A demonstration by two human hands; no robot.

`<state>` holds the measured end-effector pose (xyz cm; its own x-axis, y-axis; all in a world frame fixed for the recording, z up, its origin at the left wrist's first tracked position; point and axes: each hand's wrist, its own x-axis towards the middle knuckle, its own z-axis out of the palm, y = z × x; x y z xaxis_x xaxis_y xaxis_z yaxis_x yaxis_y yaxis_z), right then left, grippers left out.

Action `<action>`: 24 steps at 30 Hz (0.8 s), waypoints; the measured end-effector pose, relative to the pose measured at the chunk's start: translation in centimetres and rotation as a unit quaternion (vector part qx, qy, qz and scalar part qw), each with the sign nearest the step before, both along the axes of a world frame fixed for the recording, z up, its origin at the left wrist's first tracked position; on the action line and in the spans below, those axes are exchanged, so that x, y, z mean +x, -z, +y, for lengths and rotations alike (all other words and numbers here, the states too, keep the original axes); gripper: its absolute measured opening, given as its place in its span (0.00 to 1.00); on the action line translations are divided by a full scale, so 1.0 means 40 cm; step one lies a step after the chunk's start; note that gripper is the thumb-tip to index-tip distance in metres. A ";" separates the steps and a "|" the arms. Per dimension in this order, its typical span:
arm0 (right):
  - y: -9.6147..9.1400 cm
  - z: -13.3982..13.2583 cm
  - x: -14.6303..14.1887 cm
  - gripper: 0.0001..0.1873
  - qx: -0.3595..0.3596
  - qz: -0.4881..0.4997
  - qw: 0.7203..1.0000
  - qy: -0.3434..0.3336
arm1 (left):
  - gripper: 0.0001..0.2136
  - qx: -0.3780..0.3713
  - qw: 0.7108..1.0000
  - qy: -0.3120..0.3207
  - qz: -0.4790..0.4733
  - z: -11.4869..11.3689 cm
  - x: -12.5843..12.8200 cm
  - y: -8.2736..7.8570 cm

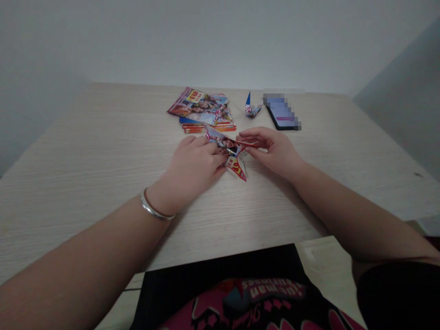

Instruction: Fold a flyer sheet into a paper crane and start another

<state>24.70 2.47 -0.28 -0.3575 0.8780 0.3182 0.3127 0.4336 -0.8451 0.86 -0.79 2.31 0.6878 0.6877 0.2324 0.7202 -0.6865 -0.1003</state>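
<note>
Between my two hands is a sheet of glossy printed paper [232, 149], partly folded, with pointed corners and a yellow price patch. My left hand [195, 160] presses over its left side with the fingers curled on it; part of the sheet is hidden beneath. On the right, my right hand [270, 149] pinches a raised edge of the same sheet between thumb and fingers. Just behind lies a stack of similar printed leaflets [202, 107]. A small folded paper crane [252, 109] with a blue point stands to the right of the stack.
A phone [282, 112] with a lit, blurred screen lies at the back right of the pale wooden table [103, 151]. Behind the table rises a plain wall [213, 41]. The table's near edge runs just in front of my body.
</note>
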 end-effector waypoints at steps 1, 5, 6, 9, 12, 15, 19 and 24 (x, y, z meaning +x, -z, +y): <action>0.001 0.000 -0.002 0.16 0.002 0.004 1.000 -0.001 | 0.13 0.010 1.000 -0.004 0.008 -0.003 0.002 -0.005; 0.002 -0.002 -0.006 0.21 -0.003 0.025 1.000 -0.014 | 0.14 0.029 0.999 -0.010 0.021 -0.004 0.009 -0.013; 0.002 -0.002 -0.006 0.22 -0.005 0.022 1.000 -0.012 | 0.14 0.030 0.999 -0.006 0.016 -0.003 0.010 -0.012; 0.001 -0.003 -0.004 0.26 -0.005 -0.003 1.000 -0.001 | 0.13 0.027 0.999 0.014 -0.027 0.004 0.010 -0.010; -0.002 -0.006 -0.003 0.26 -0.005 -0.004 1.000 -0.006 | 0.10 0.030 0.995 0.035 -0.086 0.009 0.007 -0.009; -0.003 -0.008 -0.005 0.25 -0.017 0.019 1.000 -0.013 | 0.06 0.034 0.991 0.049 -0.120 0.010 0.003 -0.006; -0.001 -0.008 -0.014 0.20 -0.040 0.044 0.998 -0.010 | 0.12 0.024 0.991 0.042 -0.128 0.008 -0.001 0.002; -0.001 -0.006 -0.017 0.15 -0.055 0.024 0.998 0.008 | 0.25 0.000 0.990 0.014 -0.143 0.009 -0.007 0.006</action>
<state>24.03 2.23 -0.25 -0.3300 0.9140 0.2362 0.2761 0.3327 -0.9017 0.57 -0.43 2.06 0.6127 0.6687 0.4212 0.6995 -0.7069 0.1046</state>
